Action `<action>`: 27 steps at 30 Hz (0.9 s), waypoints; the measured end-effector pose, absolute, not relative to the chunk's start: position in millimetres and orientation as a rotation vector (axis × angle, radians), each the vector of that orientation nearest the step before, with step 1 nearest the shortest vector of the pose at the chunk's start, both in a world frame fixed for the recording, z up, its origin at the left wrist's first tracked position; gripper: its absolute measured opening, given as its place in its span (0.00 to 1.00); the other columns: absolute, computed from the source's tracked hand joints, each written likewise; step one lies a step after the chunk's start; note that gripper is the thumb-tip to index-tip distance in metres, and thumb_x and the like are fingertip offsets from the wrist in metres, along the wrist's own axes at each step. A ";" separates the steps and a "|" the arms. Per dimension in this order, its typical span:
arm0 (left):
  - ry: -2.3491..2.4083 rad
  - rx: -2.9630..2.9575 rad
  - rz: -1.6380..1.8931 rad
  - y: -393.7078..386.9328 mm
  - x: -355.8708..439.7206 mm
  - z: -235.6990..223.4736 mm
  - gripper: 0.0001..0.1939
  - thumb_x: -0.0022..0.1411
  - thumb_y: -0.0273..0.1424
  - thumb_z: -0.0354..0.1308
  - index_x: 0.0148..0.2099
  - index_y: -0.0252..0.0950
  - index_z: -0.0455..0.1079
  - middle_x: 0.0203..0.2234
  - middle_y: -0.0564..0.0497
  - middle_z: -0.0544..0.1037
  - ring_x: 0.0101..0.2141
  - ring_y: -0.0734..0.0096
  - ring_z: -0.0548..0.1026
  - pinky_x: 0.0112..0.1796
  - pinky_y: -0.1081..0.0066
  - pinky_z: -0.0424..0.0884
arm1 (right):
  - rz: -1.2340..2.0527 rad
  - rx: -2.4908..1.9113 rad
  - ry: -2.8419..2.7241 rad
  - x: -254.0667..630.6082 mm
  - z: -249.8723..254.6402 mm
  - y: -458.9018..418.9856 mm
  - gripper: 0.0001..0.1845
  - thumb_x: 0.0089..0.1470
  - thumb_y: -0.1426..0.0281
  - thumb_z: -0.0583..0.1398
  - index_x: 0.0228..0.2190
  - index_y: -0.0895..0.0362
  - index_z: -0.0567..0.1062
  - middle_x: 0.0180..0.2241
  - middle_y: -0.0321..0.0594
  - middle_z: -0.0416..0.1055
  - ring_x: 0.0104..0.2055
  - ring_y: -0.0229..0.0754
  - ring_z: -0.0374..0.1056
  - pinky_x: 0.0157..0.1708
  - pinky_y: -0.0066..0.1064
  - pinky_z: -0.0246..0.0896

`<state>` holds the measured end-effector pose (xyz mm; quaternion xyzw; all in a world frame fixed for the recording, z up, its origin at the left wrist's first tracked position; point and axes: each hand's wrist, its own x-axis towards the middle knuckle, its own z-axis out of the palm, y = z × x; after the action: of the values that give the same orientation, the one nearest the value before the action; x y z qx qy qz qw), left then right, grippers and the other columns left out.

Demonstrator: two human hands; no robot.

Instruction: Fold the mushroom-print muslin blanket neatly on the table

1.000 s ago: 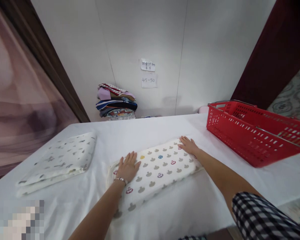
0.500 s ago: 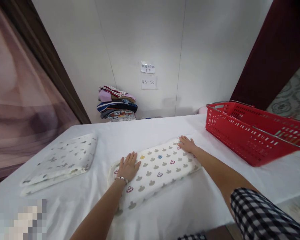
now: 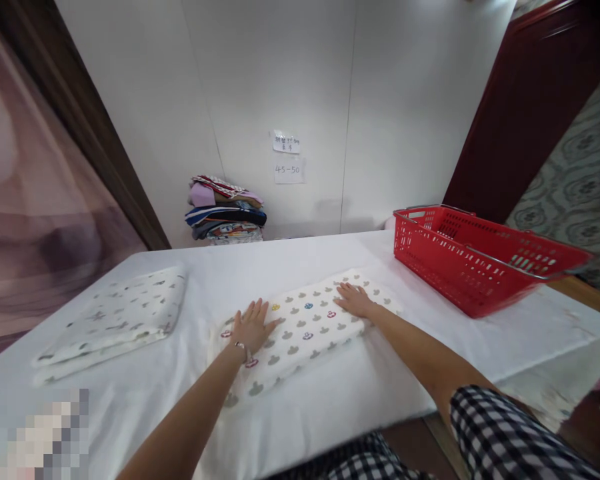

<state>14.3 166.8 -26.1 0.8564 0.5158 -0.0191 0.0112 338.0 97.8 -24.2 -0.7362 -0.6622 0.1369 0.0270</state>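
1 bskt [image 3: 453, 279] R, clothes pile [image 3: 225, 212] bhd cloth [image 3: 300, 323]

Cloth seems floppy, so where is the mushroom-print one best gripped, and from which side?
Probably at both short ends of the mushroom-print cloth, from left and right, fingers underneath: it lies flat, folded into a long strip, so lifting one end alone might unfold it.

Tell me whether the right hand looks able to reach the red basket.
Probably yes: the right hand lies flat on the mushroom-print cloth, and nothing visible stands between it and the red basket.
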 end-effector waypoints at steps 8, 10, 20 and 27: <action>1.618 2.733 0.032 95.4 -53.3 -52.7 0.28 0.61 0.45 0.43 0.62 0.45 0.56 0.62 0.50 0.54 0.62 0.57 0.50 0.58 0.50 0.47 | 0.261 -2.235 -2.060 337.5 -39.3 61.8 0.32 0.59 0.52 0.43 0.60 0.51 0.54 0.65 0.41 0.40 0.66 0.50 0.34 0.60 0.51 0.29; 1.628 2.765 0.073 90.5 -58.9 -55.7 0.28 0.62 0.44 0.43 0.62 0.44 0.57 0.62 0.50 0.55 0.62 0.58 0.50 0.59 0.51 0.45 | 0.240 -2.246 -2.056 337.9 -45.6 56.6 0.32 0.59 0.52 0.42 0.60 0.51 0.54 0.65 0.39 0.39 0.66 0.49 0.34 0.60 0.51 0.30; 1.638 2.671 0.124 82.5 -51.5 -42.2 0.28 0.63 0.45 0.40 0.62 0.40 0.55 0.63 0.49 0.53 0.62 0.62 0.49 0.59 0.53 0.45 | 0.376 -2.234 -2.041 337.5 -30.1 56.1 0.28 0.59 0.54 0.43 0.58 0.49 0.58 0.64 0.39 0.43 0.65 0.51 0.36 0.59 0.52 0.33; 1.391 2.834 0.456 38.9 -57.3 -47.3 0.28 0.58 0.39 0.51 0.61 0.40 0.58 0.60 0.47 0.60 0.61 0.57 0.54 0.59 0.51 0.47 | 0.297 -1.826 -2.264 285.8 -31.4 11.7 0.29 0.58 0.57 0.47 0.59 0.51 0.57 0.63 0.39 0.49 0.65 0.44 0.38 0.62 0.47 0.24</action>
<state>-57.3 38.9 -47.3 0.8882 0.4360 0.1430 -0.0244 285.8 11.7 -31.4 -0.6208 -0.7698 0.1010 0.1090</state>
